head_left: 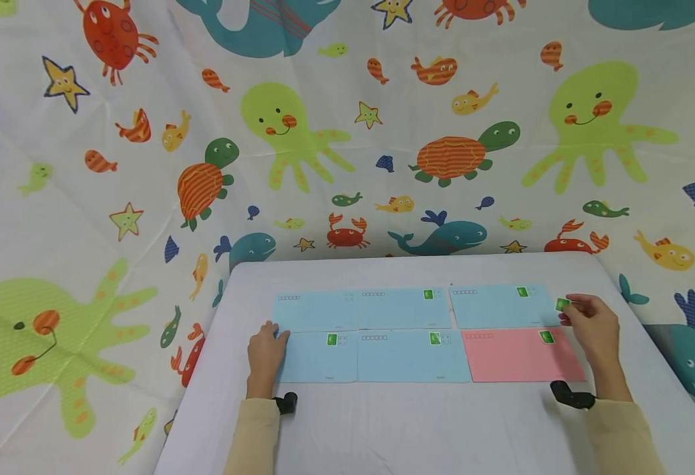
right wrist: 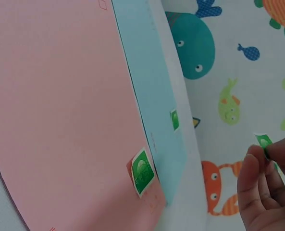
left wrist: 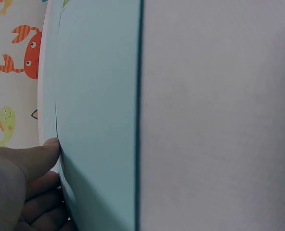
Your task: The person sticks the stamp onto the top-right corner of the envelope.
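Observation:
My right hand (head_left: 593,330) pinches a small green stamp (head_left: 562,304) between thumb and fingertips, just off the right end of the upper-right blue envelope (head_left: 496,310). In the right wrist view, the pinched stamp (right wrist: 264,140) stands out from the fingertips. Below that envelope lies a pink envelope (head_left: 519,359), bearing a green stamp (right wrist: 143,173) with one edge lifted. My left hand (head_left: 266,353) rests at the left ends of the upper-left blue envelope (head_left: 314,313) and lower-left blue envelope (head_left: 317,363), with its thumb (left wrist: 48,149) at the seam between them.
Two middle blue envelopes (head_left: 403,313) complete two rows on the white table (head_left: 418,429). Green stamps show on every envelope except the upper-left one. Behind the table hangs a cloth (head_left: 323,218) printed with sea animals.

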A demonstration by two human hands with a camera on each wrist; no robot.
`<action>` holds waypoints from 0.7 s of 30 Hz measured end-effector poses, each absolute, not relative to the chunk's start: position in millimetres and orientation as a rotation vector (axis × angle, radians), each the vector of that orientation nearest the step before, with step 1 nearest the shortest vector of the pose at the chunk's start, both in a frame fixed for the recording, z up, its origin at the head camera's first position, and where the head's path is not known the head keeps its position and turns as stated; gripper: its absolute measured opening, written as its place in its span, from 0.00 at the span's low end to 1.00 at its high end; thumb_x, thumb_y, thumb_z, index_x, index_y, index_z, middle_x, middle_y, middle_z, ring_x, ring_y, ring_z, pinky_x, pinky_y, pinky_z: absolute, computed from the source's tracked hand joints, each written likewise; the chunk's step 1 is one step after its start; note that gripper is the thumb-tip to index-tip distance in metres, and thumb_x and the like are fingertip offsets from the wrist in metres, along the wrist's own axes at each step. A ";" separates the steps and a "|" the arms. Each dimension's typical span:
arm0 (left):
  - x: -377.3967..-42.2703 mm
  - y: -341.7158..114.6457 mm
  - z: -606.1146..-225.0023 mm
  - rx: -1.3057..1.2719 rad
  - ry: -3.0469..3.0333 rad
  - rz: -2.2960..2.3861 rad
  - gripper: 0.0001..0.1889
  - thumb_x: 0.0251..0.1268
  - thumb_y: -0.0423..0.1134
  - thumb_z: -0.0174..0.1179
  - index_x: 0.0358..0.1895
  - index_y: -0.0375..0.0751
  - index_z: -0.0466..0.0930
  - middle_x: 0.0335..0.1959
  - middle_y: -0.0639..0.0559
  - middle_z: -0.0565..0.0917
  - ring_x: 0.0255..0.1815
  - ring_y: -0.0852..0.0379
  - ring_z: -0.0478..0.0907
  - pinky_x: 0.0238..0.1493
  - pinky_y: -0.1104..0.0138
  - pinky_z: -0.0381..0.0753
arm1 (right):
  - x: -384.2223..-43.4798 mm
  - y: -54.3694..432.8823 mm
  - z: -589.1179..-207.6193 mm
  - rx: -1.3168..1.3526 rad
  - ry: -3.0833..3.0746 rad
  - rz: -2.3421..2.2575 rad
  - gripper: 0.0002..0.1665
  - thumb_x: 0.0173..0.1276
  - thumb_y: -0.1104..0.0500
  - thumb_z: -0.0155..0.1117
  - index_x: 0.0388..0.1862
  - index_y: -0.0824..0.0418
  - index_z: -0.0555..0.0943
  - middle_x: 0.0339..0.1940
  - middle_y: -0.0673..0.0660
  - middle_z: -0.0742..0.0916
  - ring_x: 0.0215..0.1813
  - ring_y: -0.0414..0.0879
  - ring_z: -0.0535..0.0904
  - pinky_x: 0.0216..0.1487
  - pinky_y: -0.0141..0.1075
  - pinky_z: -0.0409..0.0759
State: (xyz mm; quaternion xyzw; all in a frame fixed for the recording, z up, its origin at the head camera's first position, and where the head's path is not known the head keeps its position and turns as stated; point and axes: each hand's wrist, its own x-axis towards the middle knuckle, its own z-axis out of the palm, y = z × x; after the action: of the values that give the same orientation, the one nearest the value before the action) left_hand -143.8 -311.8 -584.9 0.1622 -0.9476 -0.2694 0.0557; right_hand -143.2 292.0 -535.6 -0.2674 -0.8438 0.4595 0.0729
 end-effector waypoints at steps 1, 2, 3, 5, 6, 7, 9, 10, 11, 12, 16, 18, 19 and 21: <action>-143.7 -312.0 -585.4 0.493 -2.875 -0.820 0.25 0.69 0.40 0.61 0.61 0.23 0.76 0.66 0.26 0.72 0.68 0.28 0.70 0.66 0.42 0.73 | -143.2 291.5 -535.0 -0.799 -2.538 1.378 0.29 0.77 0.48 0.53 0.69 0.64 0.71 0.40 0.43 0.79 0.28 0.23 0.76 0.33 0.17 0.78; -143.5 -312.0 -585.6 0.494 -2.875 -0.822 0.25 0.69 0.40 0.61 0.61 0.23 0.76 0.67 0.26 0.72 0.68 0.28 0.70 0.66 0.42 0.73 | -143.1 290.8 -534.4 -0.795 -2.543 1.374 0.29 0.77 0.48 0.53 0.69 0.64 0.71 0.41 0.43 0.79 0.29 0.24 0.76 0.33 0.17 0.78; -143.5 -312.2 -585.8 0.495 -2.876 -0.825 0.25 0.69 0.40 0.61 0.61 0.24 0.76 0.67 0.26 0.72 0.69 0.28 0.70 0.66 0.42 0.73 | -142.9 290.1 -533.8 -0.790 -2.549 1.369 0.29 0.77 0.48 0.53 0.69 0.64 0.71 0.42 0.45 0.80 0.29 0.24 0.76 0.33 0.16 0.77; -143.8 -312.6 -586.2 0.497 -2.877 -0.827 0.25 0.69 0.40 0.61 0.62 0.24 0.76 0.67 0.26 0.72 0.69 0.28 0.69 0.66 0.42 0.72 | -142.6 288.6 -532.6 -0.781 -2.561 1.362 0.29 0.77 0.47 0.53 0.69 0.63 0.72 0.44 0.47 0.81 0.30 0.25 0.76 0.32 0.15 0.76; -143.9 -312.8 -586.2 0.496 -2.878 -0.825 0.25 0.69 0.40 0.61 0.62 0.24 0.76 0.67 0.26 0.72 0.69 0.28 0.69 0.66 0.42 0.72 | -142.4 287.7 -532.0 -0.772 -2.564 1.359 0.29 0.77 0.47 0.53 0.69 0.63 0.72 0.44 0.49 0.81 0.30 0.25 0.76 0.32 0.15 0.75; -144.1 -312.9 -586.4 0.497 -2.879 -0.825 0.25 0.69 0.40 0.61 0.62 0.24 0.76 0.67 0.26 0.72 0.69 0.29 0.69 0.67 0.42 0.72 | -142.2 286.9 -531.4 -0.763 -2.567 1.359 0.29 0.77 0.47 0.53 0.69 0.63 0.72 0.45 0.49 0.82 0.30 0.25 0.76 0.32 0.15 0.76; -144.4 -313.0 -586.4 0.497 -2.880 -0.824 0.25 0.69 0.40 0.61 0.62 0.24 0.76 0.67 0.26 0.71 0.69 0.29 0.69 0.67 0.42 0.72 | -141.7 285.0 -529.9 -0.747 -2.573 1.359 0.29 0.77 0.47 0.53 0.69 0.63 0.72 0.46 0.51 0.82 0.30 0.25 0.76 0.33 0.14 0.75; -144.4 -312.9 -586.3 0.498 -2.881 -0.823 0.25 0.69 0.40 0.61 0.62 0.24 0.76 0.67 0.26 0.71 0.69 0.29 0.69 0.67 0.42 0.72 | -141.7 284.0 -529.2 -0.742 -2.577 1.359 0.29 0.77 0.47 0.53 0.69 0.63 0.72 0.47 0.52 0.82 0.30 0.25 0.76 0.33 0.14 0.76; -144.3 -312.8 -586.1 0.499 -2.880 -0.823 0.25 0.69 0.40 0.61 0.62 0.24 0.76 0.67 0.26 0.71 0.69 0.29 0.69 0.67 0.42 0.72 | -141.7 283.0 -528.4 -0.737 -2.581 1.359 0.29 0.78 0.47 0.53 0.69 0.63 0.72 0.48 0.53 0.82 0.31 0.25 0.76 0.33 0.14 0.76; -144.3 -312.6 -586.0 0.500 -2.880 -0.824 0.25 0.69 0.40 0.61 0.62 0.24 0.76 0.67 0.26 0.72 0.69 0.28 0.69 0.67 0.42 0.72 | -141.9 281.9 -527.8 -0.731 -2.584 1.357 0.29 0.78 0.47 0.53 0.69 0.63 0.72 0.49 0.55 0.82 0.31 0.25 0.76 0.33 0.14 0.76; -143.9 -312.1 -585.4 0.507 -2.881 -0.825 0.25 0.69 0.41 0.62 0.62 0.24 0.76 0.67 0.27 0.72 0.69 0.28 0.69 0.67 0.42 0.72 | -143.3 278.0 -525.6 -0.722 -2.587 1.363 0.29 0.78 0.47 0.52 0.70 0.62 0.71 0.53 0.60 0.82 0.30 0.24 0.76 0.34 0.15 0.77; -144.0 -312.2 -585.1 0.505 -2.882 -0.823 0.25 0.69 0.41 0.62 0.62 0.24 0.76 0.67 0.27 0.72 0.69 0.29 0.69 0.67 0.42 0.72 | -143.8 276.2 -524.8 -0.712 -2.581 1.371 0.29 0.78 0.47 0.52 0.70 0.62 0.71 0.53 0.60 0.83 0.30 0.24 0.77 0.35 0.16 0.78; -144.1 -312.4 -585.0 0.504 -2.882 -0.822 0.25 0.69 0.41 0.62 0.62 0.25 0.76 0.67 0.27 0.72 0.69 0.29 0.69 0.67 0.42 0.72 | -144.0 275.4 -524.4 -0.706 -2.579 1.373 0.29 0.78 0.47 0.53 0.70 0.62 0.71 0.52 0.59 0.83 0.30 0.24 0.77 0.35 0.16 0.78; -144.5 -312.8 -584.9 0.503 -2.881 -0.820 0.25 0.69 0.41 0.62 0.62 0.25 0.76 0.67 0.27 0.72 0.69 0.29 0.69 0.67 0.42 0.72 | -144.4 274.1 -523.8 -0.689 -2.575 1.373 0.29 0.78 0.47 0.53 0.70 0.62 0.71 0.49 0.56 0.83 0.30 0.24 0.77 0.35 0.17 0.79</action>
State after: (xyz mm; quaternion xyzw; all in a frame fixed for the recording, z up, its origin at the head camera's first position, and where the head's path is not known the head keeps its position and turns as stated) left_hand -144.5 -312.8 -584.9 0.1652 -0.9473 -0.2695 0.0521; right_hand -144.4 274.1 -523.8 -0.2293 -0.8565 0.4568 0.0715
